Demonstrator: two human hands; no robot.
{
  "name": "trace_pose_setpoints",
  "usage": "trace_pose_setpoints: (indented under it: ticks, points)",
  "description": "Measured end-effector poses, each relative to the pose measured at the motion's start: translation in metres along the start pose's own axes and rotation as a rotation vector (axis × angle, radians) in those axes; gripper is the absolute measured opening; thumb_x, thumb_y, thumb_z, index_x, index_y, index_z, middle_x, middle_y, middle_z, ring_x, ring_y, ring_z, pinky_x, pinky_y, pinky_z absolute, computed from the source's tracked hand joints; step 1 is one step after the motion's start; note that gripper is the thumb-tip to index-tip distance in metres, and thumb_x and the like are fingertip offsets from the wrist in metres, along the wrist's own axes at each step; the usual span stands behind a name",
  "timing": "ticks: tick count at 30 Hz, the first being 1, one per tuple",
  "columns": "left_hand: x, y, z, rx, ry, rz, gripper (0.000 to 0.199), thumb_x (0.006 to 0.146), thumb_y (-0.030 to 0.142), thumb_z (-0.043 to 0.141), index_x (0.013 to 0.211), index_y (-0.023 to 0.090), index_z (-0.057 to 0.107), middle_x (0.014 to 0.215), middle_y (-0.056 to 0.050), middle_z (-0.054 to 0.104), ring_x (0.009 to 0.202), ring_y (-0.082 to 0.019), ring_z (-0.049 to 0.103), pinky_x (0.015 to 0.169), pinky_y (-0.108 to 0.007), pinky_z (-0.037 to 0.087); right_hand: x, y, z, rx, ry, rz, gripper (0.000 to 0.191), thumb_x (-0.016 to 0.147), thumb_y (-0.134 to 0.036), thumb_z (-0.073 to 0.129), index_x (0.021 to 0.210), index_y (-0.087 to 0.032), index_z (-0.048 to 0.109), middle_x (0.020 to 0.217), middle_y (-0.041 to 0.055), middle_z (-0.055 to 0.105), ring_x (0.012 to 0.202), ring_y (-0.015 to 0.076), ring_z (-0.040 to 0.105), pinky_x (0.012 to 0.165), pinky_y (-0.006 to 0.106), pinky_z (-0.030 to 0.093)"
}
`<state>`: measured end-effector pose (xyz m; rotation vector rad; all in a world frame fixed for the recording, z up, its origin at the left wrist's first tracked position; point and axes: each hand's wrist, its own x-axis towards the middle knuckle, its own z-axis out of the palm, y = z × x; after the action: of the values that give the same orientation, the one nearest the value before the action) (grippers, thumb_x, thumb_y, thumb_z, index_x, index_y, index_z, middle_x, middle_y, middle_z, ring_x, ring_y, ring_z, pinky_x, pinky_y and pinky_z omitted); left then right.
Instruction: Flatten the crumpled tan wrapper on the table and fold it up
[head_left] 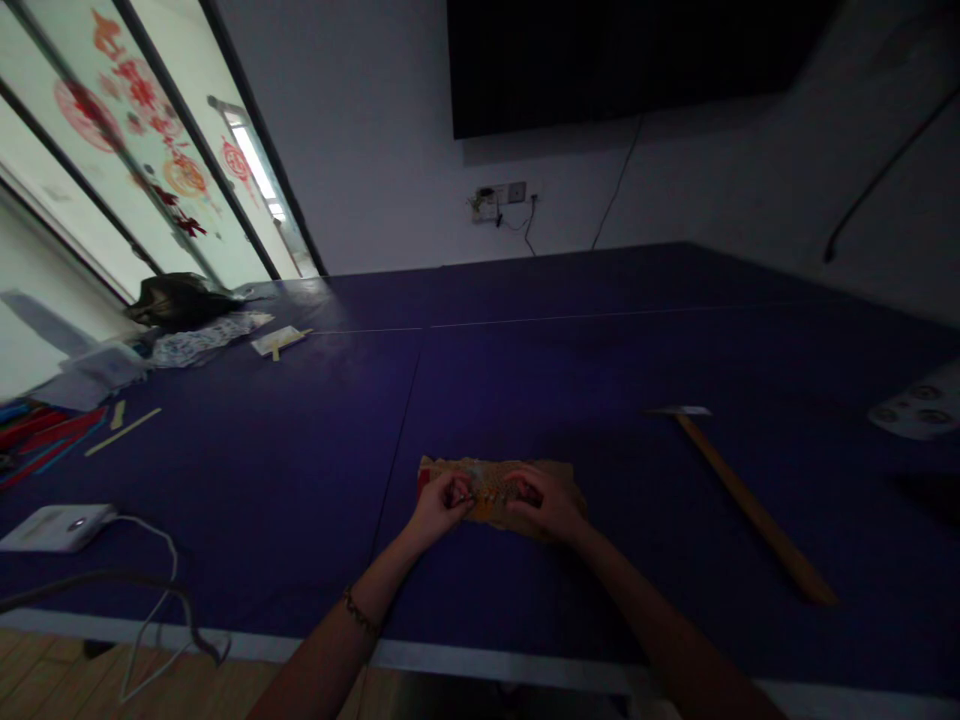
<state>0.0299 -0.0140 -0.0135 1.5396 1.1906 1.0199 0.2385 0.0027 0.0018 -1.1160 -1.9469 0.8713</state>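
Brown sheet (pixel 491 472), ragged-edged, looks like card or thick paper; lies flat on the purple tabletop (pixel 292 460), beneath and between both hands. Judged light, fairly stiff but easy to bend or tear; best taken by its outer edges, clear of the small orange bits (pixel 487 498) midway between the fingertips. Those bits look light and likely to scatter; a fine pinch would suit. Left hand (pixel 441 506): fingers curled, thumb close to them. Right hand (pixel 551 502): curled looser, over the sheet's right part. Too dim to tell whether either pinches anything. Hammer (pixel 754 510) well right of the grip.
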Motion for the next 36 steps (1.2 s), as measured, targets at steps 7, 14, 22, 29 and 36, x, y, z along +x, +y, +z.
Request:
trace_pose_setpoints:
  ticks: [7,14,22,29,36]
  points:
    - [0.006,0.005,-0.012,-0.252,-0.085,-0.053,0.036,0.054,0.026,0.073,0.083,0.013,0.054,0.070,0.000,0.056,0.052,-0.006,0.040,0.052,-0.019,0.034,0.005,0.002,-0.001,-0.069,-0.075,-0.052,0.027,0.056,-0.027,0.070,0.081,-0.019,0.061,0.065,-0.0013,0.051,0.059,0.0143,0.045,0.053,0.025,0.034]
    - [0.005,0.007,-0.020,-0.180,-0.076,-0.100,0.024,0.055,0.025,0.072,0.067,0.013,0.057,0.057,0.004,0.050,0.050,-0.007,0.041,0.051,-0.019,0.032,0.007,0.009,-0.001,-0.034,-0.089,-0.058,0.011,0.061,-0.025,0.067,0.070,-0.019,0.063,0.059,-0.0027,0.048,0.051,0.0112,0.042,0.048,0.023,0.031]
    - [0.006,0.010,-0.020,-0.243,-0.024,-0.164,0.016,0.052,0.018,0.073,0.057,0.013,0.059,0.049,0.005,0.048,0.047,-0.006,0.038,0.049,-0.019,0.028,0.007,0.011,-0.001,0.061,-0.057,-0.044,0.013,0.068,-0.028,0.060,0.060,-0.019,0.064,0.060,0.0001,0.053,0.057,0.0136,0.049,0.052,0.025,0.036]
    - [0.004,0.010,-0.018,-0.499,0.064,-0.219,0.016,0.053,0.015,0.073,0.060,0.012,0.059,0.051,0.005,0.050,0.046,-0.005,0.040,0.045,-0.017,0.027,0.008,0.010,-0.005,0.153,0.018,0.018,0.017,0.074,-0.029,0.050,0.065,-0.020,0.061,0.066,0.0012,0.057,0.068,0.0166,0.053,0.065,0.028,0.038]
    - [0.009,0.012,-0.037,-0.915,0.177,-0.230,0.013,0.073,0.019,0.054,0.065,0.014,0.046,0.055,0.004,0.042,0.041,-0.002,0.033,0.038,-0.012,0.026,0.006,0.015,-0.002,0.281,0.088,0.149,0.023,0.076,-0.037,0.043,0.060,-0.021,0.049,0.058,-0.0027,0.048,0.061,0.0146,0.047,0.058,0.026,0.036]
